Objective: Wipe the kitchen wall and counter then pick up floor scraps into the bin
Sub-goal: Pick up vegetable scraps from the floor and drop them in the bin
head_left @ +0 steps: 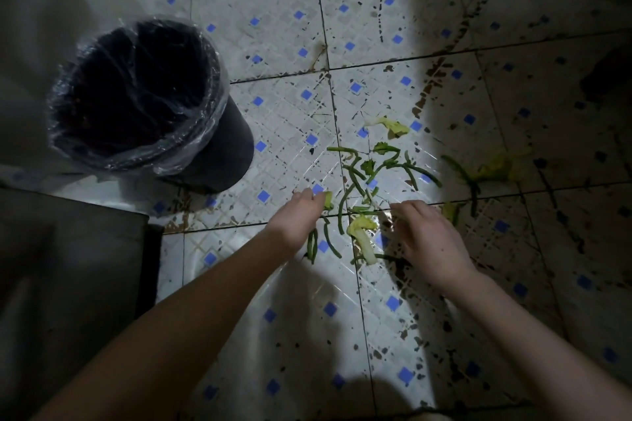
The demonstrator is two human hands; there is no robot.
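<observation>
Scraps everywhere on this one: thin dark-green stem pieces (355,181) and pale yellow-green leafy bits (362,232) are scattered over the white floor tiles with little blue diamonds (273,27), mostly in the lit patch, with a few more leaf pieces (496,167) off in the shadow to the right. The left hand (297,215) is down on the floor with its fingers pinched on a small pale-green chunk (327,200), and a couple of stems seem to hang under the palm too, though I can't tell if it's really gripping those. The right hand (431,236) hovers loosely curled over the middle of the pile, nothing held that I can see. The black round bin with the clear plastic liner (136,92) sits up left, near but not touching the mess. Honestly I'd rake the stems together into one clump with both hands first, then scoop and carry, rather than picking single bits.
</observation>
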